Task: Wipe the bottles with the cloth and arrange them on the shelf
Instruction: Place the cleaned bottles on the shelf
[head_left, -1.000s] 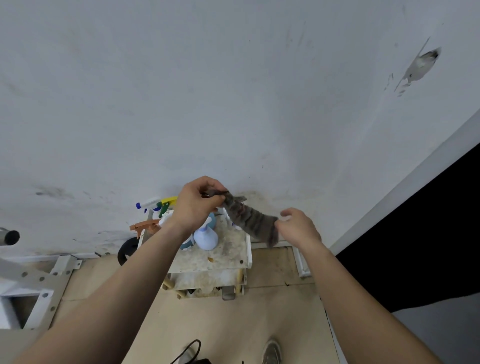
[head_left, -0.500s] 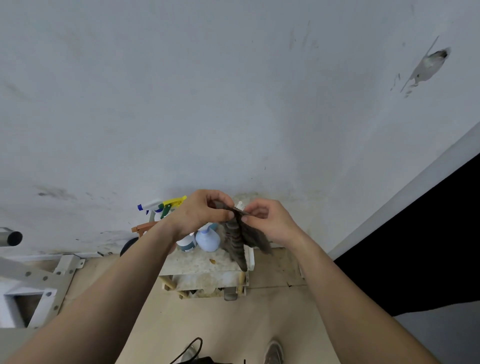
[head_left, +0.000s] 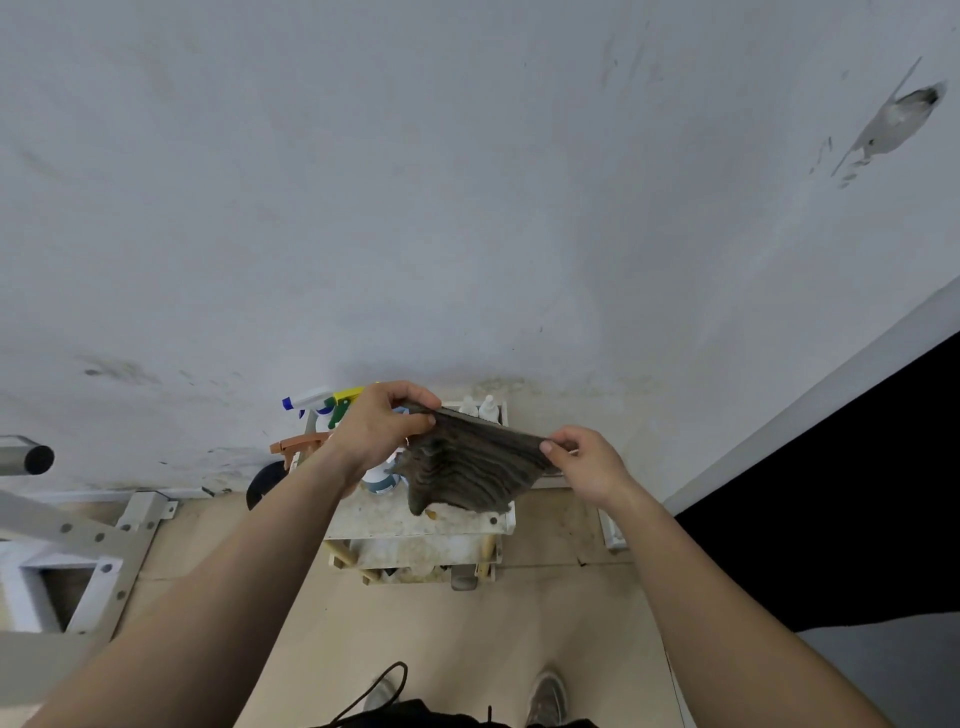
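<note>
The striped grey cloth (head_left: 467, 473) is being held stretched between both hands above the top of the shelf (head_left: 415, 522). One upper corner is being pinched by the thumb and curled fingers of the left hand (head_left: 382, 431), its back turned to the camera. The other corner is being pinched between the thumb and fingertips of the right hand (head_left: 587, 462), which is set slightly lower. The slack is hanging in folds over the shelf top.

Half a second ago the hands were close together and the cloth was bunched; now they are being drawn apart and it is being spread.

Spray bottles (head_left: 311, 402) and two small white bottles (head_left: 480, 408) are standing at the shelf's back. Their labels are too small to be read.
</note>
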